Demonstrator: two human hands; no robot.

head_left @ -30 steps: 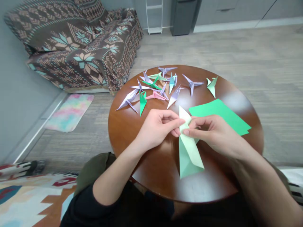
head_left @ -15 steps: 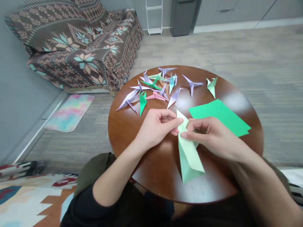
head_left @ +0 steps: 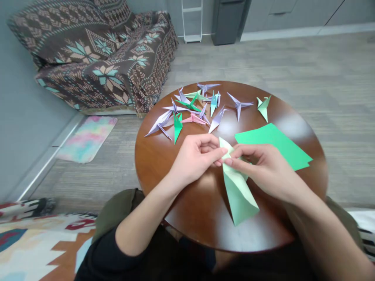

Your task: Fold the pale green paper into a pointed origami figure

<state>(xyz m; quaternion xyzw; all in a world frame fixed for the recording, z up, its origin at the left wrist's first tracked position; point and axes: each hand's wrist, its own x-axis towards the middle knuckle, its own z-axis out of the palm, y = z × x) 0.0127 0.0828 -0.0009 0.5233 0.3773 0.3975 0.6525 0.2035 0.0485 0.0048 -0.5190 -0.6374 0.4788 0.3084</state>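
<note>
A pale green sheet of folded paper [head_left: 238, 191] is held over the near half of the round table, its lower end flaring open toward me. My left hand [head_left: 202, 156] pinches its upper left edge between thumb and fingers. From the other side, my right hand [head_left: 254, 162] grips the same paper close to the left thumb, the two thumbs almost touching. Some of the creases lie hidden behind my fingers. Just beyond the right hand lie flat green paper sheets [head_left: 275, 142].
Several folded paper cranes, among them a purple one [head_left: 216, 119], a pink one [head_left: 195, 119] and a green one [head_left: 177, 127], lie on the brown table [head_left: 155, 164]. A pale green crane [head_left: 264, 107] sits farther right. A covered sofa [head_left: 117, 74] stands back left.
The paper's lower end has swung slightly to the right and its opening looks narrower. My right thumb has moved up the paper, nearer the left thumb.
</note>
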